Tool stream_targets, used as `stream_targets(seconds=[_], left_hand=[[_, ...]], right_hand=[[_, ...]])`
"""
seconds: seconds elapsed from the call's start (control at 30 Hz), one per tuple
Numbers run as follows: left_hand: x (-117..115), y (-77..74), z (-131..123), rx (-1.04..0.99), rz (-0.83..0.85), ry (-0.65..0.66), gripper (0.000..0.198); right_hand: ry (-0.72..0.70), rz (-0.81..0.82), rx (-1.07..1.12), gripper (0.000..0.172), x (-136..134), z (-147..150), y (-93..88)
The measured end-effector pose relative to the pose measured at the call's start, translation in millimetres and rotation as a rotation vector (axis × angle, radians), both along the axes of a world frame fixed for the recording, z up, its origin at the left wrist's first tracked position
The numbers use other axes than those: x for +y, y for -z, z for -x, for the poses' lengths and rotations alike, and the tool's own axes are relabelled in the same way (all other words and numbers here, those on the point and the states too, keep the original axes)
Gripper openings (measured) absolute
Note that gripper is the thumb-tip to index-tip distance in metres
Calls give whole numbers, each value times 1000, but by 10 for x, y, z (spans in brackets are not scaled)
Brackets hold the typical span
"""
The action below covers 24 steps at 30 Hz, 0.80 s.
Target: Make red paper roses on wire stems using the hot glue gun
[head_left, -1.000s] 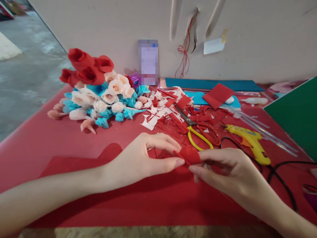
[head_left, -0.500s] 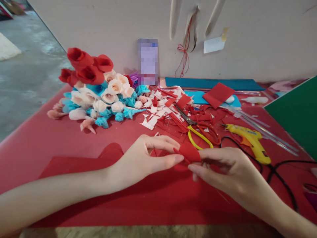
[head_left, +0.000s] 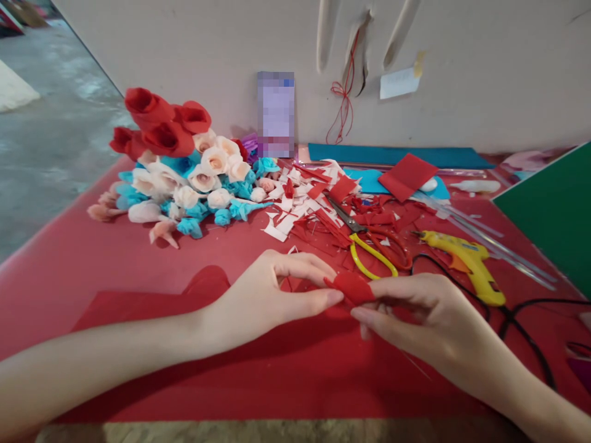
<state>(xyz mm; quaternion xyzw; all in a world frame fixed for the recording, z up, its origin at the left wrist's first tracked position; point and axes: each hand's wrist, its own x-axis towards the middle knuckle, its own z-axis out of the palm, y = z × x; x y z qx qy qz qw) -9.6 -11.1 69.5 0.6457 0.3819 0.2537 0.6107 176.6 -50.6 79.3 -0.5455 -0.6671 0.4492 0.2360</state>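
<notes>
Red paper piece (head_left: pixel 353 288), small and curled, is up between both hands, just nearer the viewer than the scissors (head_left: pixel 355 226). Left hand (head_left: pixel 272 289), near side and left of the scissors, has thumb and fingertips nearly closed, pinching the piece's left edge. Right hand (head_left: pixel 425 314), near side and right of the scissors, pinches the right edge between thumb and index finger, gap small; its other fingers are partly hidden, can't tell if they touch. Scissors' yellow handle (head_left: pixel 375 251) sits right behind the piece, tight space there; blades point away into a heap of red and white paper scraps (head_left: pixel 295 206). Hot glue gun (head_left: pixel 457 252), yellow, lies right of the scissors, nozzle toward them, close beyond the right hand; black cord (head_left: pixel 554 301) trails to the right, partly behind the right forearm. Clear rods (head_left: pixel 498 246) lie right of the scissors, beyond the glue gun. Behind the scissors: red paper square (head_left: pixel 409 177) over light-blue sheet (head_left: pixel 367 181), dark teal strip (head_left: pixel 392 157) farther back. Left of the scissors: big pile of paper flowers (head_left: pixel 217 163), red, peach, white, blue; pixelated upright panel (head_left: pixel 276 117) behind, against the wall (head_left: pixel 207 49). Green board (head_left: pixel 554 209) stands far right of the scissors.
</notes>
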Motion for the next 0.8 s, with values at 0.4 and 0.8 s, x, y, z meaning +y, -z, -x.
stream_targets(seconds=[0.4, 0.8], left_hand=[[15, -3, 47, 47, -34, 85, 10], [58, -31, 35, 215, -133, 230, 12]], right_hand=[[-10, -21, 23, 19, -8, -11, 4], [-91, 101, -17, 21, 47, -59, 51]])
